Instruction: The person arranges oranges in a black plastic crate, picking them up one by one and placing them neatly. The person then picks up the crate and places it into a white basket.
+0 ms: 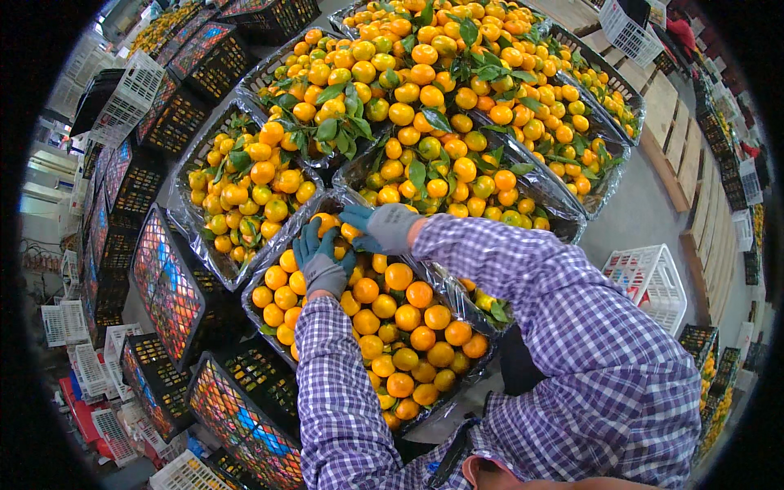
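Both my hands wear grey work gloves with blue-green coated fingers. They meet at the far corner of a plastic-lined crate of orange mandarins. My left hand lies over the fruit, fingers spread, touching a mandarin by its fingertips; whether it grips one is hidden. From the right comes my right hand, with a mandarin between its fingers and thumb. Rows of loose mandarins fill the crate below my hands, mostly without leaves.
Beyond stand lined crates heaped with leafy mandarins, and another crate adjoins at left. Black crates with printed sides crowd the left. At right are wooden pallets and a white plastic basket on the grey floor.
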Demonstrator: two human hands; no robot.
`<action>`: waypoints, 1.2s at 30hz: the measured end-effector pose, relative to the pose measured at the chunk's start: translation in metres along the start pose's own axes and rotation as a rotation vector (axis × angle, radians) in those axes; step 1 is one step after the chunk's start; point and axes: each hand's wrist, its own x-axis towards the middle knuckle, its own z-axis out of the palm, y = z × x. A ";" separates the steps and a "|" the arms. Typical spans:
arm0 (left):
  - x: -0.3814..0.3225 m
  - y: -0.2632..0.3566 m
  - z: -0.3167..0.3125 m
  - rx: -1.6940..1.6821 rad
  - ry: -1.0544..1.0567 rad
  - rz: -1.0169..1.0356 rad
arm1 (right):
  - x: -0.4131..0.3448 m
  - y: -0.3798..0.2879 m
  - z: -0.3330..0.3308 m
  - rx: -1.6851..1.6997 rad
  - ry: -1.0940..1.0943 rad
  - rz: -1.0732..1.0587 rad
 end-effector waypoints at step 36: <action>-0.002 0.012 -0.007 -0.023 0.040 -0.068 | 0.056 -0.012 -0.006 -0.105 0.190 0.002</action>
